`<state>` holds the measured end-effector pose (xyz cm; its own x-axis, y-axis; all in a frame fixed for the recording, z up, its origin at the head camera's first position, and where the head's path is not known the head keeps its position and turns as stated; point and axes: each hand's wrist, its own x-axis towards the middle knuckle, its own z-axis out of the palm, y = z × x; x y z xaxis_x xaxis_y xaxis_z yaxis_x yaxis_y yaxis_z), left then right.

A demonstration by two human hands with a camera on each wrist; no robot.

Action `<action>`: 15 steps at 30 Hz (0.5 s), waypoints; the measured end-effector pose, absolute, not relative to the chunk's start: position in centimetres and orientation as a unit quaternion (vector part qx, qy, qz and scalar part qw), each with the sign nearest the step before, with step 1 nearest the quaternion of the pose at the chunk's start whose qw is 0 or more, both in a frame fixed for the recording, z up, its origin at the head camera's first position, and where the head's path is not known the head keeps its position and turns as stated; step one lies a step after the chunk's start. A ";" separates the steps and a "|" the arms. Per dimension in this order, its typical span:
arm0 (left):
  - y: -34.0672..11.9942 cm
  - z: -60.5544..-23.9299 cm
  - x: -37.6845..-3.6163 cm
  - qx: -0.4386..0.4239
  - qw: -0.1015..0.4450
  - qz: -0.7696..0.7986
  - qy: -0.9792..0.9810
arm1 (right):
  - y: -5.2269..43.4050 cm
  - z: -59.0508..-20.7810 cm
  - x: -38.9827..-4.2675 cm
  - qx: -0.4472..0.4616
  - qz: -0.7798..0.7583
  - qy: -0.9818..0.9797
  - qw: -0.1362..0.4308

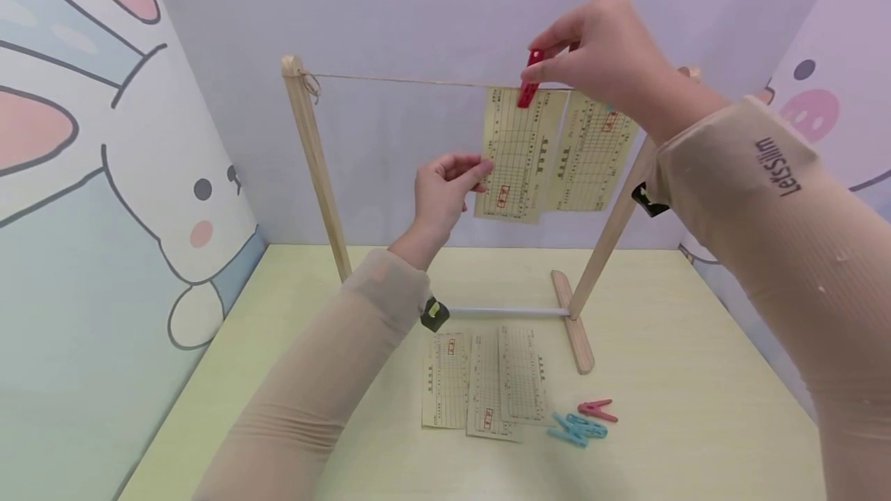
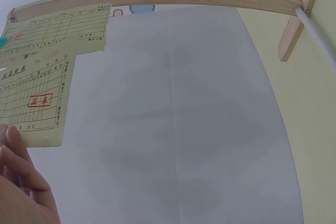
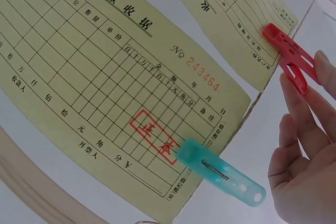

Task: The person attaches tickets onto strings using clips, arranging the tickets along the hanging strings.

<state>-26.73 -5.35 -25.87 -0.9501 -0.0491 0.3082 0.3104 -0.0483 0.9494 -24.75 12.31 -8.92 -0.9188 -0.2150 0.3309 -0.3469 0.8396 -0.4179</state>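
Up at the string [image 1: 404, 80], my right hand [image 1: 602, 52] pinches a red clothespin [image 1: 530, 80] by its legs, thumb on one side and fingers on the other. The clothespin's nose overlaps the top edge of a yellow printed receipt [image 1: 518, 153] hanging there. With thumb and fingertips my left hand [image 1: 448, 188] holds this receipt at its left edge, low down. Just right of it hangs a second receipt [image 3: 115, 87], fixed to the string by a teal clothespin [image 3: 220, 174]; in the head view my right hand partly covers that clip.
Wooden posts [image 1: 316, 168] carry the string, with a white bar [image 1: 508, 311] low between them and a wooden foot [image 1: 574, 323] at right. On the table [image 1: 682, 377] lie several receipts [image 1: 445, 381], a pink-red clothespin [image 1: 599, 409] and blue clothespins [image 1: 578, 427].
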 end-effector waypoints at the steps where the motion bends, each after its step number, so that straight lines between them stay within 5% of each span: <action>1: -5.3 -25.9 -26.8 -0.097 0.125 -0.717 -0.679 | 12.3 -8.9 -24.7 0.148 0.238 -0.950 0.138; 15: -5.4 -25.9 -26.9 -0.093 0.119 -0.707 -0.691 | 12.2 -8.9 -25.1 0.163 0.209 -0.952 0.150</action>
<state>-26.89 -5.40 -25.90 -0.9544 -0.0400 0.2959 0.2968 -0.0161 0.9548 -25.12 12.22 -8.91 -0.9017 -0.2474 0.3547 -0.3731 0.8596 -0.3490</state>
